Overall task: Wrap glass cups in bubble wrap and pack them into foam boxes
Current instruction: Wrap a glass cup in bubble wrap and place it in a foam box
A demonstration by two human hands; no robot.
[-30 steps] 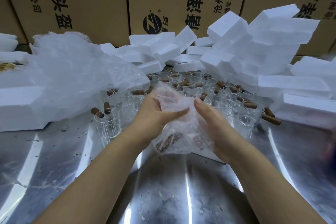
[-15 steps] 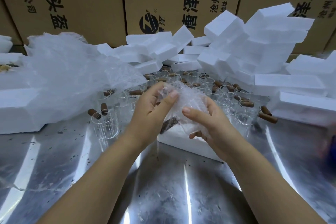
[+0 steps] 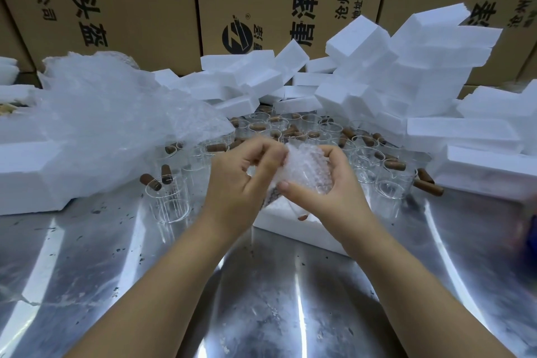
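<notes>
Clear glass cup swaddled in bubbly transparent bubble wrap (image 3: 302, 174) sits mid-air between both hands, just above the near open white foam box (image 3: 293, 228). Right hand (image 3: 328, 183) cups the bundle from the right and underneath, thumb laid across its near side; left hand (image 3: 247, 174) pinches the loose wrap edge at the bundle's top left. So both hands are clamped on the same bundle, close together. Long axis of the bundle looks tilted, running near-left to far-right; hard to be sure through the wrap. Box lies directly below and slightly near, so my read: tuck the edge, then straight down; right hand carries the weight. Unwrapped clear glass cups with brown cork stoppers (image 3: 316, 136) stand far of the hands on the shiny metal desk (image 3: 261, 299). Crumpled bubble-wrap heap (image 3: 116, 125) far left, stacked white foam blocks (image 3: 406, 75) far right.
</notes>
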